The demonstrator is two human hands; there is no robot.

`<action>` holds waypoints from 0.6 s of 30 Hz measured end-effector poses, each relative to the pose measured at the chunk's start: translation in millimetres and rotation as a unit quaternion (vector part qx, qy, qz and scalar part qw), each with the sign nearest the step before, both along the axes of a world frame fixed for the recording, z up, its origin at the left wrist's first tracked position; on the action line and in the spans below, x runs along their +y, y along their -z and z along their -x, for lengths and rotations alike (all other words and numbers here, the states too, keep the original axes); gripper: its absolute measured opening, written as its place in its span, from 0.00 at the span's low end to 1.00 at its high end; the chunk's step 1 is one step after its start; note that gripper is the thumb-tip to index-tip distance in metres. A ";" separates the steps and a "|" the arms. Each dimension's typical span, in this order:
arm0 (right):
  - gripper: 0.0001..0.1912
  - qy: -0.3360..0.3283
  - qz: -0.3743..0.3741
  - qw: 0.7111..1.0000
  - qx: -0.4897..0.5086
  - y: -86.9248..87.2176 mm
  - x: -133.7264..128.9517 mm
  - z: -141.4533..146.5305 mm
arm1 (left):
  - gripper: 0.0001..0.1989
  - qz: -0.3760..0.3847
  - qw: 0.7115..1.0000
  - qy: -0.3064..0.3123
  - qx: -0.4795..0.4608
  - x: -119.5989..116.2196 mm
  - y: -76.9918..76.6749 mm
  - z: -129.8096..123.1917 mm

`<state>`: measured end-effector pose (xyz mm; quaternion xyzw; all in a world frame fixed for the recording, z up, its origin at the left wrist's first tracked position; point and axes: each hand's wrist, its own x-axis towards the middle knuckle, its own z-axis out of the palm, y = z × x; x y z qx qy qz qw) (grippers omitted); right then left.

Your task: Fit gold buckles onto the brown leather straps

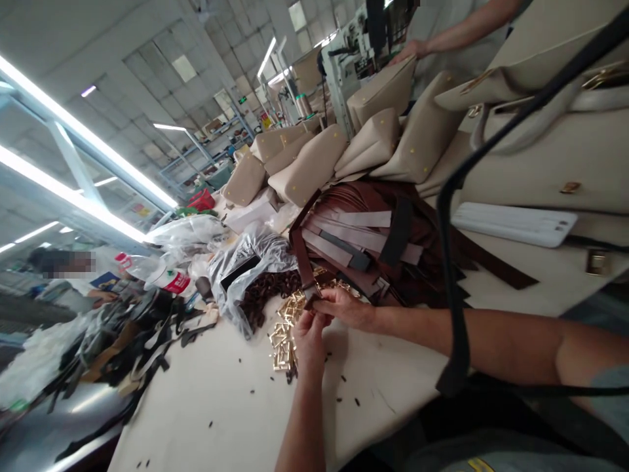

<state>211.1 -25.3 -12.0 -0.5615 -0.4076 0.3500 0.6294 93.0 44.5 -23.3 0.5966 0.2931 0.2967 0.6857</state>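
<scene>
Both of my hands meet over the table, fingers pinched at the end of a dark brown leather strap (305,265). My left hand (310,331) grips the strap's tip from below. Close above it, my right hand (348,308) pinches the same end from the right. Whether a small metal piece sits between the fingers cannot be made out. Gold rectangular buckles (282,357) lie in a heap just left of my hands. Behind them is a pile of small dark brown loops (260,298), partly under clear plastic. A large bundle of brown straps (344,242) lies beyond my right hand.
Beige bags (309,164) stand in a row at the back, near a sewing machine (344,78). A co-worker's hand (410,51) rests on one bag. Plastic wrapping (250,255), a bottle (167,278) and a white ruler-like bar (514,224) lie around. Small dark bits dot the white tabletop (221,387).
</scene>
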 end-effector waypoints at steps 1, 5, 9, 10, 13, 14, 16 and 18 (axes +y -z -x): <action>0.22 -0.006 -0.002 1.000 0.025 -0.3 -1.3 1.0 | 0.18 -0.006 1.000 -0.003 0.008 -1.0 0.5 -0.2; 0.17 -0.019 -0.012 0.994 0.105 -4.1 -3.9 4.5 | 0.17 -0.038 0.998 -0.016 0.036 -5.6 0.3 -1.9; 0.13 -0.003 -0.016 0.990 0.140 -5.8 -2.7 5.0 | 0.16 -0.088 0.994 -0.002 0.064 -10.0 -5.4 -3.9; 0.13 0.001 -0.017 0.989 0.144 -5.9 -2.2 4.3 | 0.15 -0.104 0.992 0.004 0.074 -10.2 -7.8 -3.8; 0.15 0.016 -0.021 0.989 0.142 -7.5 -2.2 -0.1 | 0.15 -0.156 0.983 -0.006 0.096 -9.4 -18.9 0.2; 0.15 0.019 -0.023 0.990 0.138 -8.6 -2.8 -2.2 | 0.15 -0.164 0.982 -0.029 0.091 -10.0 -24.8 3.0; 0.15 0.022 -0.022 0.991 0.127 -10.8 -4.7 -6.7 | 0.15 -0.158 0.982 -0.090 0.047 -15.0 -41.2 12.0; 0.15 0.016 -0.019 0.993 0.117 -11.5 -6.5 -10.5 | 0.14 -0.152 0.981 -0.119 -0.031 -26.7 -62.8 26.9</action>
